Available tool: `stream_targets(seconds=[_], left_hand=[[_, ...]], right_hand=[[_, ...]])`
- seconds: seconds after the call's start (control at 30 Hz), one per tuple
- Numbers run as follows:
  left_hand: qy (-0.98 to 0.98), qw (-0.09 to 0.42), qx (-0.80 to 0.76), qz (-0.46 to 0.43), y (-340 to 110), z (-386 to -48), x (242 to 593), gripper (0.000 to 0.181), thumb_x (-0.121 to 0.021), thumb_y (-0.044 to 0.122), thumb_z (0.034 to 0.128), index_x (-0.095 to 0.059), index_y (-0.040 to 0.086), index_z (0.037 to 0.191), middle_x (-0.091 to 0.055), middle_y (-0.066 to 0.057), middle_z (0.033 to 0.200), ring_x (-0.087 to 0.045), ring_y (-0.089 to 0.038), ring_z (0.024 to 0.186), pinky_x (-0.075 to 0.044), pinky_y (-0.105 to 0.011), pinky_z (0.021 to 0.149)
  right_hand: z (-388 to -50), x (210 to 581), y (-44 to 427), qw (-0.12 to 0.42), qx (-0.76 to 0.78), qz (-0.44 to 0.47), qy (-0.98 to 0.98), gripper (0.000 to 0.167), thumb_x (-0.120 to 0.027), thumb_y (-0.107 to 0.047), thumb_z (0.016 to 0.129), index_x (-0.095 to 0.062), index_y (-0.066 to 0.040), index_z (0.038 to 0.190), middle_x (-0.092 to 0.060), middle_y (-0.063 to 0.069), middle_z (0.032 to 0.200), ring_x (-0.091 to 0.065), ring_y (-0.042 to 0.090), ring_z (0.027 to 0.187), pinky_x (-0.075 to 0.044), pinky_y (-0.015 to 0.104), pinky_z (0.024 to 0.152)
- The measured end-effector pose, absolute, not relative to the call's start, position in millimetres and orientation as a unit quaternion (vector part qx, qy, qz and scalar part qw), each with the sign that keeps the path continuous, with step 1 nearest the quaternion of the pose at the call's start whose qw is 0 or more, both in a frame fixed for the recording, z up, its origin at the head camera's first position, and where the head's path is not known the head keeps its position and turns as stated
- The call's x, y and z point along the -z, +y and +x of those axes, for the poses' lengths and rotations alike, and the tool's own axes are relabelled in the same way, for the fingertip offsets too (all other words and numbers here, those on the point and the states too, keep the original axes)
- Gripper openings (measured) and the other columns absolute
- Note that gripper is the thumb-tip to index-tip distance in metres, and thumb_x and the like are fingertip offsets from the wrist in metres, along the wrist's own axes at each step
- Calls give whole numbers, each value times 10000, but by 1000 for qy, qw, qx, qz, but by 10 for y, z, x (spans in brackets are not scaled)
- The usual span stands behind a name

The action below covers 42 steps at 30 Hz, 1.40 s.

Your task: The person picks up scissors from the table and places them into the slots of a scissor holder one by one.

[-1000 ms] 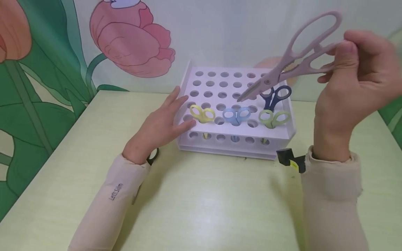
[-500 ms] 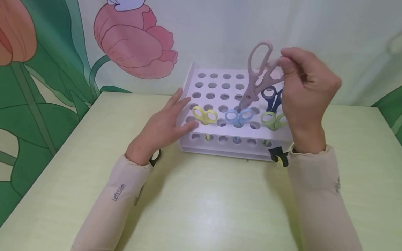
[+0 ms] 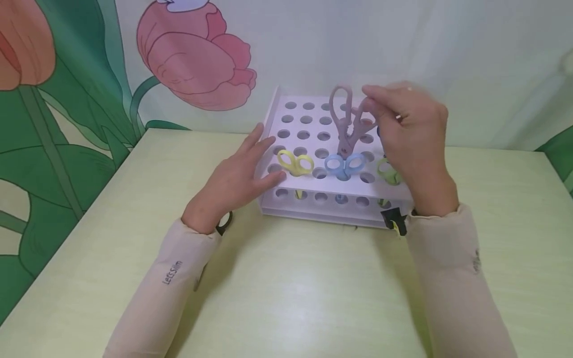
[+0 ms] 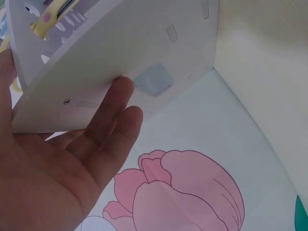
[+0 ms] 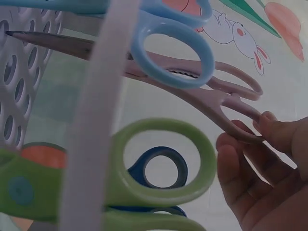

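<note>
Pink kitchen scissors (image 3: 346,141) stand blades down in the white rack (image 3: 340,219), just behind small light blue scissors (image 3: 343,166). My right hand (image 3: 414,139) pinches the right handle loop of the pink pair. In the right wrist view their blade tip (image 5: 14,33) reaches a hole in the lower tier. My left hand (image 3: 233,176) rests against the rack's left side, fingers straight along the outer panel (image 4: 72,91) and thumb at the front edge. Yellow scissors (image 3: 295,164) sit upright near that thumb. Green scissors (image 3: 388,173) are partly hidden behind my right hand.
Dark blue scissors (image 5: 163,159) stand behind the green pair, mostly covered by my right hand in the head view. The rack sits on a pale table (image 3: 286,278) against a wall printed with tulips (image 3: 197,59).
My right hand has moved left and down with the pink scissors, turning them from slanted to nearly upright, and their blades have gone down into the rack. My left hand stays put.
</note>
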<state>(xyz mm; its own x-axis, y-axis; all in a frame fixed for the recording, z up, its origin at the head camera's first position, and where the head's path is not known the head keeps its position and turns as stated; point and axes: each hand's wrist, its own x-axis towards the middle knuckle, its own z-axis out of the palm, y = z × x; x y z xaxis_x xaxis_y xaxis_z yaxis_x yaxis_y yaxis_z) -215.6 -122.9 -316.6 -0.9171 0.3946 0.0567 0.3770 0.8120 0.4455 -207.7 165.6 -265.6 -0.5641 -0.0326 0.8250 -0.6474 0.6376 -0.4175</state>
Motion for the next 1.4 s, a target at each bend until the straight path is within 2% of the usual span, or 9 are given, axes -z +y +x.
stream_targets(seconds=[0.2,0.4,0.57,0.73,0.87,1.0,1.13,1.23,1.4], left_hand=[[952,18,-230,199,-1228,-2156,3158,796,-609,533,968,-298,171,1605,-1,35,1691,-358,-295,1442,-394,-505,1064],[952,16,-228,203,-1219,-2160,3148,791,-612,522,970,-306,154,1600,-13,8,1692,-355,-294,1445,-398,-505,1060],[953,20,-224,205,-1215,-2160,3114,794,-607,519,976,-292,151,1605,-1,6,1692,-374,-308,1432,-393,-506,1067],[951,33,-223,210,-1220,-2169,3109,809,-598,534,978,-265,163,1615,23,13,1691,-349,-312,1447,-364,-500,1095],[950,36,-219,218,-1258,-2150,3110,821,-589,547,980,-243,172,1622,25,8,1691,-364,-326,1438,-343,-489,1114],[955,40,-196,221,-1322,-2097,3099,828,-589,533,986,-230,143,1623,-16,-40,1691,-347,-314,1450,-334,-473,1124],[961,35,-168,218,-1361,-2030,3040,801,-607,487,992,-272,95,1605,-96,-93,1683,-353,-312,1446,-349,-475,1113],[966,28,-149,211,-1362,-1963,2984,771,-615,459,997,-310,70,1589,-144,-109,1673,-371,-314,1436,-363,-482,1101],[966,24,-132,221,-1338,-1804,2920,707,-612,445,1002,-390,65,1555,-222,-115,1650,-394,-303,1423,-377,-477,1092]], right_hand=[[-2056,2639,1631,356,-381,175,-835,328,-603,73,956,-751,-95,1196,-754,136,980,-648,269,943,-401,320,788],[-1977,2609,1599,295,-361,156,-871,422,-534,88,972,-728,-141,1268,-748,135,1026,-631,269,877,-371,247,682],[-1857,2522,1702,211,-339,147,-905,532,-579,-47,1011,-512,-244,1500,-612,67,1389,-610,304,1037,-447,367,842],[-1771,2450,1970,138,-332,71,-931,740,-575,-227,1030,-154,-389,1617,-235,18,1654,-226,352,1476,-162,609,1157],[-1709,2486,2198,124,-339,54,-931,820,-601,-296,1016,-66,-311,1637,-110,57,1682,-65,367,1519,-97,661,1145],[-1727,2675,2320,24,-330,75,-941,1082,-690,-400,960,162,-230,1605,113,92,1676,114,342,1517,-32,639,1150],[-1809,2907,2339,-43,-378,124,-916,1257,-822,-307,870,205,-200,1588,-139,267,1603,-191,399,1461,-138,594,1161],[-1862,2996,2338,-70,-429,152,-888,1257,-844,-195,851,179,-258,1579,-426,188,1400,-464,330,1229,-273,525,1108],[-1831,3004,2410,-109,-422,138,-890,1261,-829,-212,869,214,-349,1565,-562,135,1295,-564,273,1110,-345,473,1045]])
